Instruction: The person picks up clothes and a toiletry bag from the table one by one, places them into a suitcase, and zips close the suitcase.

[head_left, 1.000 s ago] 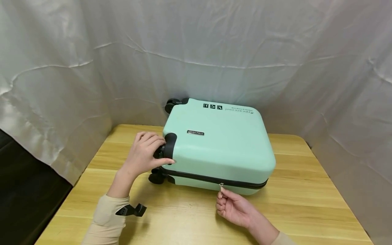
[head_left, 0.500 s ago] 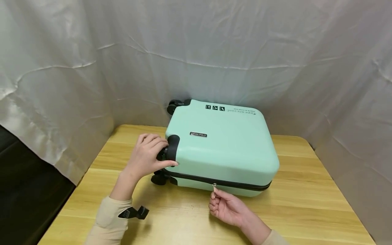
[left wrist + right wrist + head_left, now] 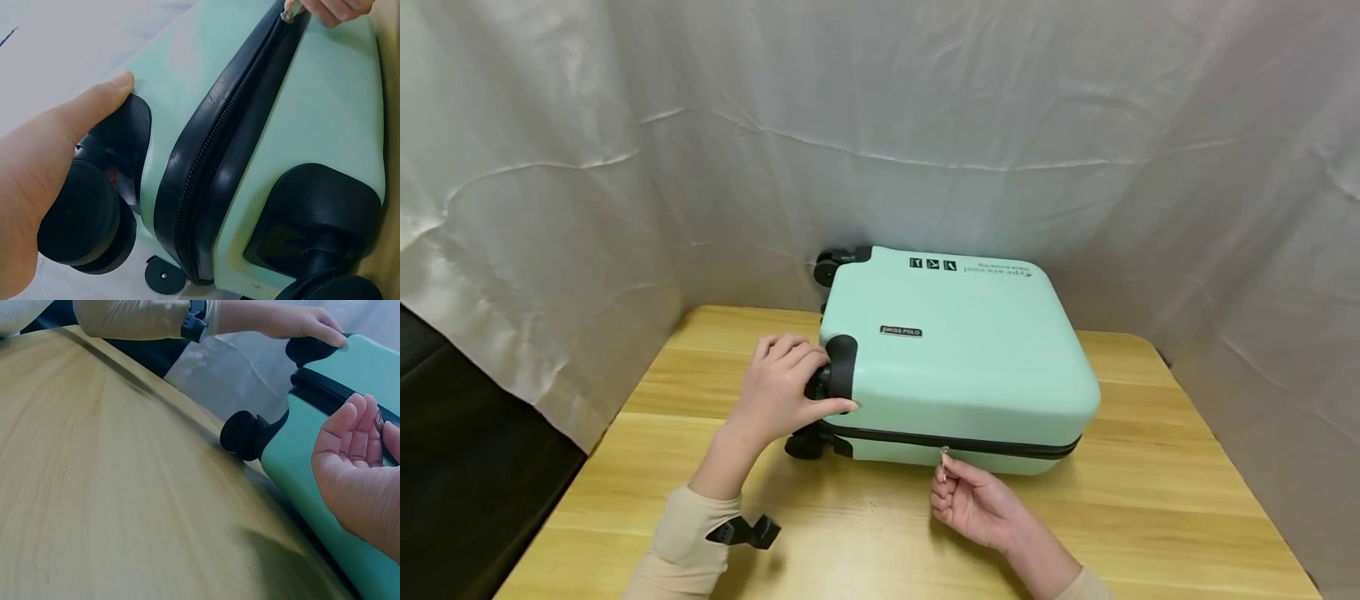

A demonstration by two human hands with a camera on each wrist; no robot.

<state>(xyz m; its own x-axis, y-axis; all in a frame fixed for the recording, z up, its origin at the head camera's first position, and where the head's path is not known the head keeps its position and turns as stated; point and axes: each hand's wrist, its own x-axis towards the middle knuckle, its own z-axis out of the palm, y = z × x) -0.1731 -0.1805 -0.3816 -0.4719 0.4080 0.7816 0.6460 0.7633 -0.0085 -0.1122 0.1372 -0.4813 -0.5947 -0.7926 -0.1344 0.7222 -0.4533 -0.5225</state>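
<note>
My left hand [image 3: 778, 387] curls round the black plastic wheel [image 3: 81, 215] at the near left corner of a mint-green hard-shell suitcase [image 3: 970, 333], thumb stretched along it. My right hand [image 3: 977, 504] pinches the small silver metal zipper pull [image 3: 944, 465] on its near side. The suitcase lies flat on a yellow wooden table [image 3: 1157, 475].

The left hand [image 3: 785, 385] partly hides a wheel [image 3: 81, 212], and the left wrist view's edge crops the right hand [image 3: 340, 8]
</note>
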